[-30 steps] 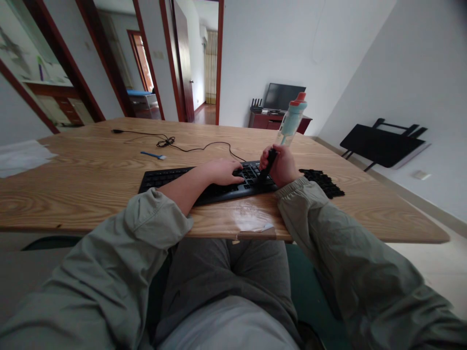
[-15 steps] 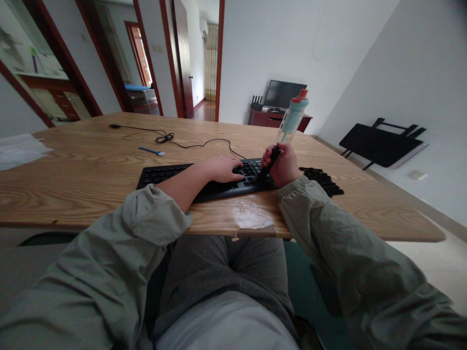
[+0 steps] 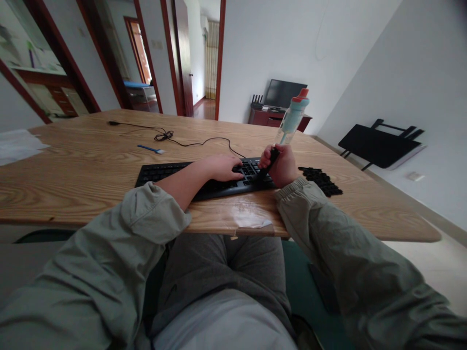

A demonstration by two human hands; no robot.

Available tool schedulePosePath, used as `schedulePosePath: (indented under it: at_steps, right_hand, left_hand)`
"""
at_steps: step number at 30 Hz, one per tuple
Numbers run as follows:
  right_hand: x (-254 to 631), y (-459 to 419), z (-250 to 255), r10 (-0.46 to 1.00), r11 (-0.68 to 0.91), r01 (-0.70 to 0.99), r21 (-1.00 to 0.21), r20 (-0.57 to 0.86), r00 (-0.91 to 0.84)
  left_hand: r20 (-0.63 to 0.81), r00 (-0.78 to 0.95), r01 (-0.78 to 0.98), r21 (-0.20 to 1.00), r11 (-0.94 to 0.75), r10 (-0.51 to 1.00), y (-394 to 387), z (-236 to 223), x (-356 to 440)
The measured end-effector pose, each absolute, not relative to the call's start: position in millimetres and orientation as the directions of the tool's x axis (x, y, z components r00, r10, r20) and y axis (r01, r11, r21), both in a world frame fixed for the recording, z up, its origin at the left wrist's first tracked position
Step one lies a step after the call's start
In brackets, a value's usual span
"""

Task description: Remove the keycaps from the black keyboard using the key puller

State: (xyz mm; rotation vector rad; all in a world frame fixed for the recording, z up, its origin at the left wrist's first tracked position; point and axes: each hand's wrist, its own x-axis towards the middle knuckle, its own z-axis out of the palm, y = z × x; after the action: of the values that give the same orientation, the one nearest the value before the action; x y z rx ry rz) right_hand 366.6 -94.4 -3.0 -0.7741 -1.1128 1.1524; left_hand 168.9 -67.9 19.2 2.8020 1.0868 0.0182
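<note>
A black keyboard (image 3: 156,173) lies along the table's near side. My left hand (image 3: 222,168) rests on it, palm down, thumb and index finger apart, holding nothing. Over the keyboard's right part, my right hand (image 3: 284,165) is wrapped around a black stick-like tool (image 3: 268,166) that slants down and left to the keys. Just above this fist rises a clear and pale-blue bottle-like thing (image 3: 292,116) with a red top; whether it joins the tool or stands behind the hand, I cannot tell. Small black pieces, apparently keycaps (image 3: 321,181), lie close together beside my right wrist.
A blue brush with pale bristles (image 3: 150,149) lies beyond the keyboard. The black cable (image 3: 189,145) runs across the wooden table (image 3: 91,180), bundled midway. White sheeting (image 3: 20,146) lies at the far left. Torn tape (image 3: 255,223) sits on the near edge.
The view has shifted very slightly. Both hands stay where they were on the keyboard, and the right hand keeps its grip on the black tool.
</note>
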Motion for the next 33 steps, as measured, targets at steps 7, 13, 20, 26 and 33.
schedulePosePath:
  at_steps: [7,13,20,26,33]
  right_hand:
    - [365,-93,-12,0.929,0.366,-0.236,-0.9,0.369,0.033]
    - [368,-94,-8,0.955,0.288,-0.281,-0.915,0.294,0.022]
    - [379,-92,0,0.943,0.33,-0.361,-0.872,0.317,0.097]
    - [392,-87,4,0.938,0.346,-0.355,-0.869,0.309,0.157]
    - [385,-87,0,0.952,0.306,-0.333,-0.892,0.281,0.123]
  left_hand:
    - [0.01,0.77,0.634,0.097,-0.767,0.638,-60,13,169]
    - [-0.027,0.743,0.668,0.109,-0.736,0.669,-68,20,171]
    - [-0.043,0.73,0.682,0.114,-0.723,0.682,-74,23,171]
    - [-0.048,0.716,0.697,0.096,-0.71,0.696,-75,22,170]
    - [-0.052,0.722,0.691,0.107,-0.715,0.69,-76,24,171]
